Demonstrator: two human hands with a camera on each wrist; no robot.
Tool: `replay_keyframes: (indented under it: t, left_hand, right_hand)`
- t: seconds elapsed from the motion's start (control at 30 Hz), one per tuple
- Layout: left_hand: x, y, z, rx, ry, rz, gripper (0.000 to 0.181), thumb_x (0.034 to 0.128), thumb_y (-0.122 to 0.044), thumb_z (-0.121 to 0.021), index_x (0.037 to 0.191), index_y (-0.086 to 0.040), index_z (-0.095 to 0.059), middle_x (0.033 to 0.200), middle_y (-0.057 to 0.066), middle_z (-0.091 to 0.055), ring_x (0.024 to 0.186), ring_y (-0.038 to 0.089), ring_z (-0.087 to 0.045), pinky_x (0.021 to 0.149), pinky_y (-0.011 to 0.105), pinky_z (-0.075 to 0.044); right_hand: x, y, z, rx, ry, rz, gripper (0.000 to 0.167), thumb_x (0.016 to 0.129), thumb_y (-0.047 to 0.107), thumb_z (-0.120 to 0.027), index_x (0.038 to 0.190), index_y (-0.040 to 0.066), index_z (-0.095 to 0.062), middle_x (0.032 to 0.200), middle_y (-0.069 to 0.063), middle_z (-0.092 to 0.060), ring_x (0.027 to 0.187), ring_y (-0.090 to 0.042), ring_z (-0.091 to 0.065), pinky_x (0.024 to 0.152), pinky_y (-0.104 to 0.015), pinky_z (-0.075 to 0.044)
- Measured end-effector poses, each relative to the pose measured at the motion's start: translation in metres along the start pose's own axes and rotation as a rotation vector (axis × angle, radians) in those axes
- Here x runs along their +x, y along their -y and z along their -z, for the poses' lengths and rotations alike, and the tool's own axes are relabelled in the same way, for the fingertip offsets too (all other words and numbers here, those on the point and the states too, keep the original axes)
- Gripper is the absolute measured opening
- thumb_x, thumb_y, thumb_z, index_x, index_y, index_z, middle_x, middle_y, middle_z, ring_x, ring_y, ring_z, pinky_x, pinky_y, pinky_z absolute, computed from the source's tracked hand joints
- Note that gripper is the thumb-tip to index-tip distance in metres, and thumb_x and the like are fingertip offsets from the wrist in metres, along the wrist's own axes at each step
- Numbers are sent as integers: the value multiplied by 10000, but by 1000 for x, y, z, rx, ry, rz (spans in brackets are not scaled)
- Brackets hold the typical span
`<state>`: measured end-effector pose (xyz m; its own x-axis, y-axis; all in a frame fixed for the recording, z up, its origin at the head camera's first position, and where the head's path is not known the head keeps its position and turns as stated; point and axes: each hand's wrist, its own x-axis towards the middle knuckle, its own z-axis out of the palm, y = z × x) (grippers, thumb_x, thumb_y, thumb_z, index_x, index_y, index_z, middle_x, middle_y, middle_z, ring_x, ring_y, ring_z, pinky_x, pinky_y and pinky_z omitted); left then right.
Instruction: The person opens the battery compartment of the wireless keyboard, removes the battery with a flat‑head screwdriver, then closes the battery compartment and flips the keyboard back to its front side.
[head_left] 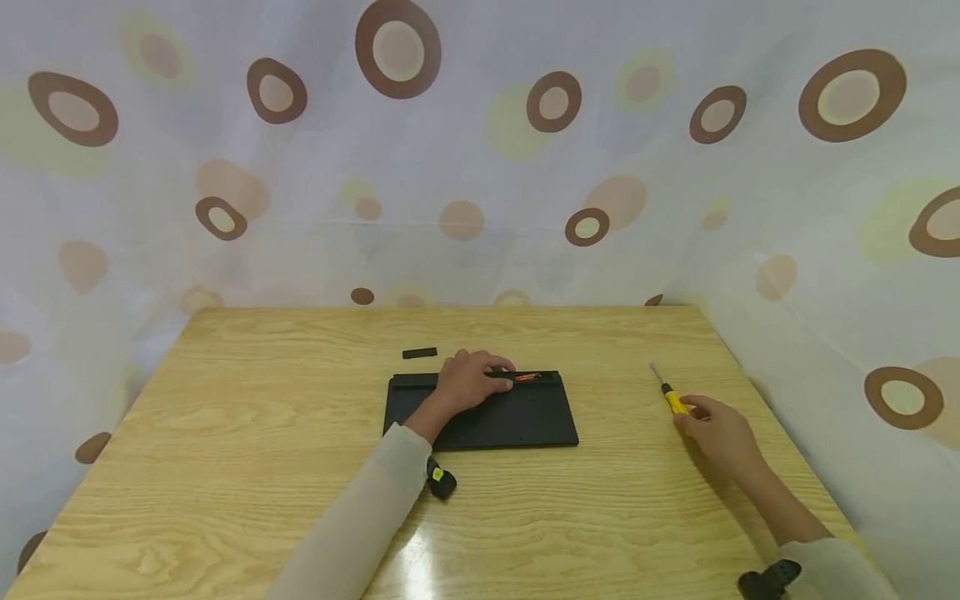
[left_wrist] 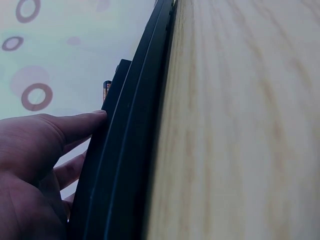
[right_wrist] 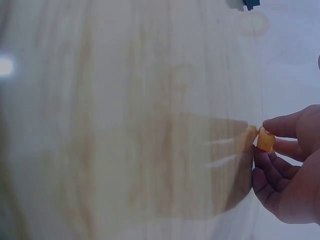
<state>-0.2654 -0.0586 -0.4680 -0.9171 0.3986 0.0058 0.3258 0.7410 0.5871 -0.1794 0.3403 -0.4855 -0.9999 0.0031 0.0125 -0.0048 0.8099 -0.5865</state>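
A flat black keyboard-like device (head_left: 517, 421) lies on the table with a raised bar along its far edge. In that bar, an uncovered slot shows an orange-and-black battery (head_left: 528, 377). My left hand (head_left: 467, 382) grips the bar just left of the battery, thumb on the near side; in the left wrist view the hand (left_wrist: 35, 150) holds the device's edge (left_wrist: 117, 115). At the right, my right hand (head_left: 718, 433) pinches the yellow handle of a screwdriver (head_left: 675, 402), its shaft pointing away; the right wrist view shows fingers round the handle (right_wrist: 266, 140).
A small black cover piece (head_left: 419, 353) lies beyond the device, near its far left corner. The wooden table (head_left: 225, 433) meets a patterned sheet (head_left: 465, 167) at its back and sides.
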Motion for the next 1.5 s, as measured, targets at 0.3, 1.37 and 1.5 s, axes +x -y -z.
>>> replay_keyframes:
  t: [0.3, 1.37, 1.5]
  left_hand:
    - [-1, 0, -1, 6, 3, 6, 299, 966, -374, -684, 1257, -313, -716, 1290, 17, -670, 1219, 337, -506, 1072, 566, -322]
    - [0, -4, -2, 25, 4, -1, 294, 969, -377, -678, 1254, -316, -715, 1268, 5, -680, 1181, 324, -521, 1028, 548, -352]
    - [-1, -7, -2, 18, 5, 15, 294, 970, -377, -676, 1257, -323, -711, 1277, -1, -672, 1180, 317, -509, 1028, 547, -342]
  right_hand:
    - [-3, 4, 1, -12, 14, -11, 495, 1012, 251, -610, 1341, -113, -548, 1145, -290, -646, 1011, -421, -651, 767, -490, -539]
    - [32, 69, -23, 259, 77, 129, 582, 1030, 411, -574, 1465, 31, -501, 1321, -198, -592, 1210, -384, -575, 916, -473, -521]
    - [43, 84, -39, 313, 157, 137, 582, 1009, 397, -618, 1457, 38, -515, 1374, -208, -576, 1226, -381, -571, 956, -493, -512]
